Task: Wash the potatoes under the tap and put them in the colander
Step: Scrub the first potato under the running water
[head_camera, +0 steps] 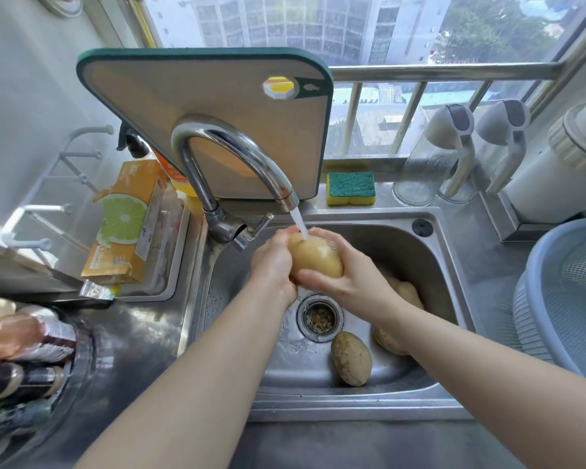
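The left hand [273, 262] and right hand [345, 275] both curl round one potato [315, 260] under the tap [237, 147] near the sink's [352, 213] back edge. Its long axis slants back-left to front-right, and the left fingertips are apparently hidden.

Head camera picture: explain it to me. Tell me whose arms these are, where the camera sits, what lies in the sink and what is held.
No machine here: these are a person's two bare arms, filmed by one wide-angle camera worn on their head, looking down. The left hand and right hand both grip one potato under water running from the tap. Below, in the steel sink, a loose potato lies near the drain; more potatoes are partly hidden by the right arm. The blue colander sits on the counter to the right. A sponge and cutting board stand behind the sink.
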Available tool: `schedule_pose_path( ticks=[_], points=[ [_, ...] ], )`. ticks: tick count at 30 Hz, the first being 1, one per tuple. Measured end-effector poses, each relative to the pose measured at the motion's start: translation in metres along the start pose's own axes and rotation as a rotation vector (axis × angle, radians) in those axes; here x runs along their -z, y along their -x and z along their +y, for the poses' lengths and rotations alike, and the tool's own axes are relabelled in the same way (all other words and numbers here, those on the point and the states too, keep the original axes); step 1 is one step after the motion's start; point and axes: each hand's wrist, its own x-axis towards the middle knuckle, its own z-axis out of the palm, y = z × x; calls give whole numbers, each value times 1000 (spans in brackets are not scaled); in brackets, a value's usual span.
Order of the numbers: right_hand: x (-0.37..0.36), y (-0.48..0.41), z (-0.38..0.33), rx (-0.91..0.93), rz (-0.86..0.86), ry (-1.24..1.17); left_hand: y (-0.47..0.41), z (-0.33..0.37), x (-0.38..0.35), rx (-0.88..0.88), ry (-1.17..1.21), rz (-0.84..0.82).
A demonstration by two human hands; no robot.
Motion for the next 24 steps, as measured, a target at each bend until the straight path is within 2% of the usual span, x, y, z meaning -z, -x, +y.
schedule_pose_path(
  ticks=[6, 8, 11, 13, 15, 17, 19, 22, 24],
  points=[
    [0, -6, -20, -533, -2, -767, -5, -7, 14, -378, -313, -186],
    [1, -5, -23, -684, -17, -867, 0, -8, 19, -453, -313, -289],
    [3, -4, -21, -770, -67, -873, 4, -9, 27, -511, -410, -440],
    [2, -4, -20, -794, -79, -841, 4, -10, 27, -491, -433, -417],
    [-1, -4, -22, -781, -77, -818, 1, -11, 21, -452, -367, -277],
    [-5, -3, -24, -725, -64, -800, -1, -9, 14, -341, -250, -113],
    [-10, 0, -26, -659, -47, -780, -3, -4, 10, -188, -120, -28],
    [-17, 2, -25, -532, -4, -762, -13, 2, 13, 13, -19, 31],
    [-19, 3, -23, -488, 23, -808, -16, 6, 14, 93, -7, 7]
  ],
)
